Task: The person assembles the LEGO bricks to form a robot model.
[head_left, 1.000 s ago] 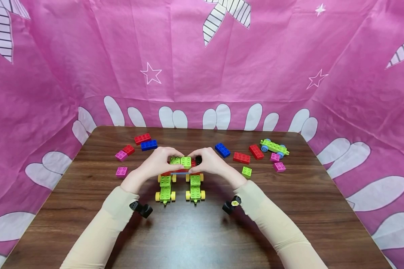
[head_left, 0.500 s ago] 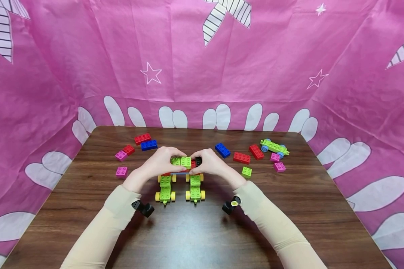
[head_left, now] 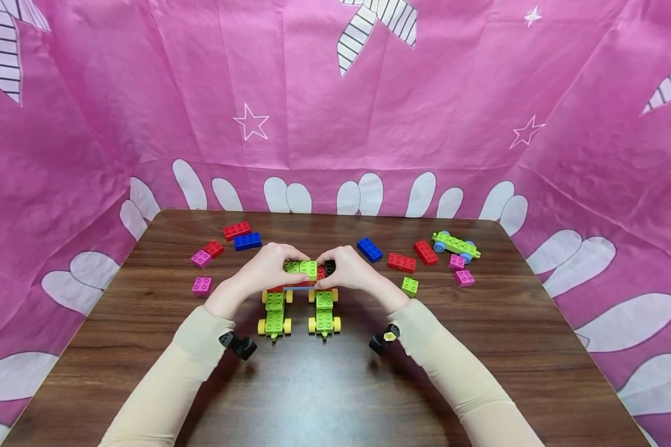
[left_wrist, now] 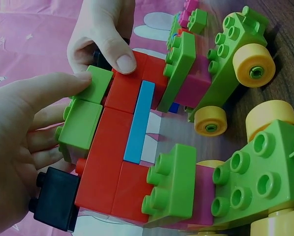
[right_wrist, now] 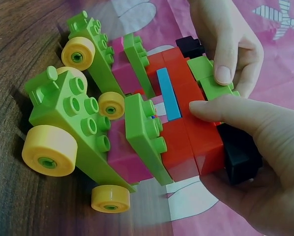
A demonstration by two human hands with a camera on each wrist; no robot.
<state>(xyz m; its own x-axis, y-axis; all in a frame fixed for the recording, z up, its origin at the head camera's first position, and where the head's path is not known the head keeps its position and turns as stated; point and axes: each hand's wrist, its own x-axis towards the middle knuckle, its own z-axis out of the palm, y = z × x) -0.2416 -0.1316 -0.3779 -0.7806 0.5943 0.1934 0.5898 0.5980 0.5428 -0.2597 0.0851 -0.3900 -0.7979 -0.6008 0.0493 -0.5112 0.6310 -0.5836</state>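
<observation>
A toy brick build stands on two green wheeled bases point(head_left: 274, 320) with yellow wheels point(right_wrist: 49, 150). Pink bricks point(right_wrist: 125, 152), upright-looking green bricks point(left_wrist: 179, 182), red bricks point(left_wrist: 107, 152) and a blue strip point(left_wrist: 139, 123) are stacked above. Light green bricks point(head_left: 308, 269) sit on the red row, with a black brick point(left_wrist: 57, 199) at one end and another black brick point(head_left: 329, 267) at the other. My left hand point(head_left: 265, 267) pinches the light green bricks, thumb in front, fingers behind. My right hand point(head_left: 349, 273) grips the red row's right end, its thumb on the red face.
Loose red point(head_left: 237, 230), blue point(head_left: 248, 241) and pink bricks point(head_left: 202, 285) lie at the back left of the wooden table point(head_left: 335, 385). To the right are a blue brick point(head_left: 369, 249), red bricks point(head_left: 402, 262), a green brick point(head_left: 410, 285) and a blue-wheeled green base point(head_left: 453, 244).
My left hand has shifted slightly right along the light green bricks. More of the black brick shows beside my right hand. The wheeled bases have stayed in place.
</observation>
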